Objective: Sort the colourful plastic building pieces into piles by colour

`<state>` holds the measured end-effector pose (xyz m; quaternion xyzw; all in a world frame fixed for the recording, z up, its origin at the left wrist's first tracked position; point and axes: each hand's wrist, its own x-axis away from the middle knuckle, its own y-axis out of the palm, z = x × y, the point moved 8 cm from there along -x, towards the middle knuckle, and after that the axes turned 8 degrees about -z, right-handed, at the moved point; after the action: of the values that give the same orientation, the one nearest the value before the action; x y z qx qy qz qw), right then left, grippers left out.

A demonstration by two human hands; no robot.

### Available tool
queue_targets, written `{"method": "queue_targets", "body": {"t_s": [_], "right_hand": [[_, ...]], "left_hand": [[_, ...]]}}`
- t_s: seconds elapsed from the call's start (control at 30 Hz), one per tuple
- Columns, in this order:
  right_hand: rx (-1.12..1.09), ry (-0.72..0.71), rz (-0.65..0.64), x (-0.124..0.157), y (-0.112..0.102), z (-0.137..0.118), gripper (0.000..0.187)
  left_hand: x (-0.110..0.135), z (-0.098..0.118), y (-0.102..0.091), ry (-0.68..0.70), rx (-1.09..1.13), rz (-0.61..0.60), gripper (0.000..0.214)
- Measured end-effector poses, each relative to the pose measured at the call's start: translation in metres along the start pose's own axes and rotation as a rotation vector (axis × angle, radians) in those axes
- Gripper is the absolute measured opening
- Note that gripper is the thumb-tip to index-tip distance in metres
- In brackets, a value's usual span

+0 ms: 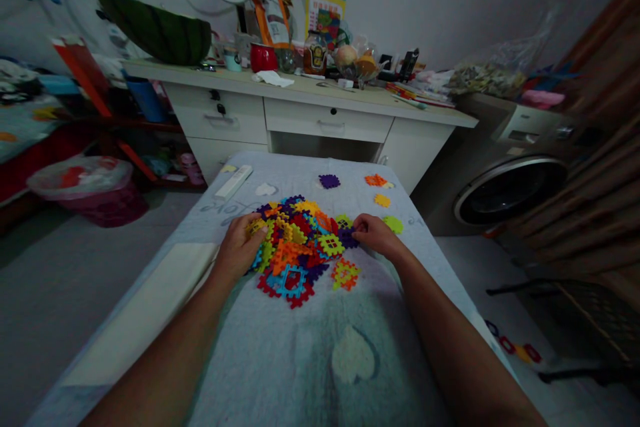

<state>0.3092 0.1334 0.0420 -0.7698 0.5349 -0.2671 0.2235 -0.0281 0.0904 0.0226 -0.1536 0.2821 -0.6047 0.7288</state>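
Note:
A heap of colourful plastic interlocking tiles [287,250] with toothed edges lies in the middle of the cloth-covered table. At its left side, my left hand [239,245] is closed, with thumb and fingers on a yellow tile [255,226]. Across the heap, my right hand [374,235] pinches the edge of a purple tile [347,237]. Next to that tile lies a green window-like tile [330,245]. Nearer me are a blue square frame tile [293,281] and an orange-and-green tile [345,275]. The fingertips of both hands are partly hidden.
Apart from the heap lie a purple tile [329,181], an orange tile [375,180], a yellow tile [382,200] and a green tile [393,224]. A white strip [234,183] rests at the far left of the table [300,373]. Behind stands a cluttered desk [235,83]; a washing machine [493,160] is right.

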Motion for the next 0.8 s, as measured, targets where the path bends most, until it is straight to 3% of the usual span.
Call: {"method": "queue_targets", "body": {"t_s": [0.2,0.33,0.57,0.8], "right_hand": [[-0.439,-0.056,-0.075,0.004,-0.001,0.003,0.02],[-0.601,-0.061,-0.068,-0.001,-0.01,0.009,0.03],[-0.695,0.055,0.209,-0.05,-0.03,0.018,0.016],[-0.701,0.192,0.4,-0.104,-0.027,0.015,0.019]], "left_hand": [[-0.001,-0.003,0.001,-0.008,0.0,-0.002,0.042],[-0.001,-0.003,0.002,0.01,-0.002,-0.011,0.044],[-0.001,-0.005,0.003,-0.008,0.007,-0.025,0.045],[-0.001,-0.003,0.003,-0.004,0.006,-0.025,0.044]]}}
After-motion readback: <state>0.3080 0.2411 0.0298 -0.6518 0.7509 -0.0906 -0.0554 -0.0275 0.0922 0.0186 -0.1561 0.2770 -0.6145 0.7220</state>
